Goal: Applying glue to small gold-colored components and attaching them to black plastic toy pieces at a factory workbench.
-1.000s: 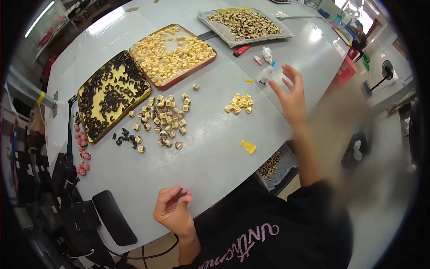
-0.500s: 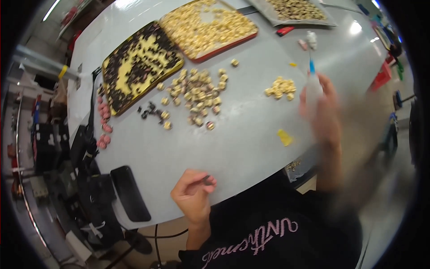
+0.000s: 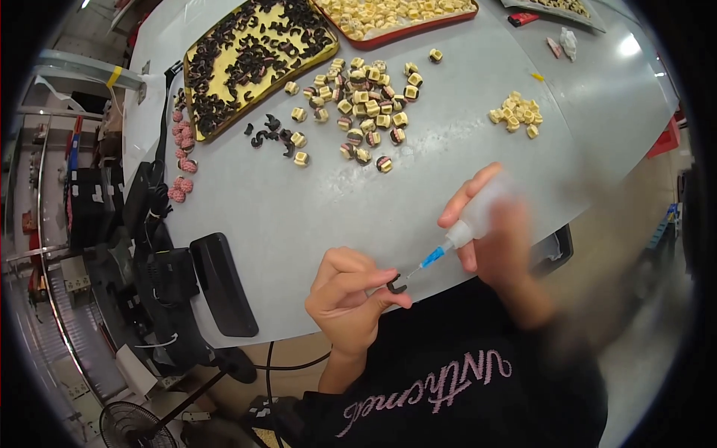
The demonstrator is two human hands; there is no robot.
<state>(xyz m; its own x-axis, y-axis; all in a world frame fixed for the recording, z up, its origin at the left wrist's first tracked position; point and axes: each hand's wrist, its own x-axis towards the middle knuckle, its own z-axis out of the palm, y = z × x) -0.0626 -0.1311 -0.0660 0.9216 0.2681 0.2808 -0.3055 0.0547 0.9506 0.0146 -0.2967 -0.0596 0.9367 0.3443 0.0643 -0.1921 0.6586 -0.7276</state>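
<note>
Between thumb and index finger, my left hand [image 3: 347,299] pinches a small black curved piece [image 3: 397,287] above the table's front edge. My right hand [image 3: 500,231] grips a translucent squeeze bottle [image 3: 478,213], tilted down to the left. The bottle's blue needle tip [image 3: 432,257] ends in a thin needle that reaches the black piece, or nearly so; I cannot tell if they touch. Farther back lies a group of small cream, black and pink assembled pieces [image 3: 366,104]. Several loose black curved pieces [image 3: 276,136] lie left of it, and a pile of cream pieces [image 3: 517,113] to the right.
A yellow tray [image 3: 224,75] of black pieces and a red-rimmed tray [image 3: 411,28] of cream pieces stand at the back. Pink textured balls [image 3: 181,153] line the left edge. A black oblong object [image 3: 224,284] lies front left. White crumpled tissue [image 3: 569,43] lies back right.
My right hand has brought the bottle down and left from the far right, turning its needle toward my left hand. My left hand has moved slightly right and up, still pinching the black piece.
</note>
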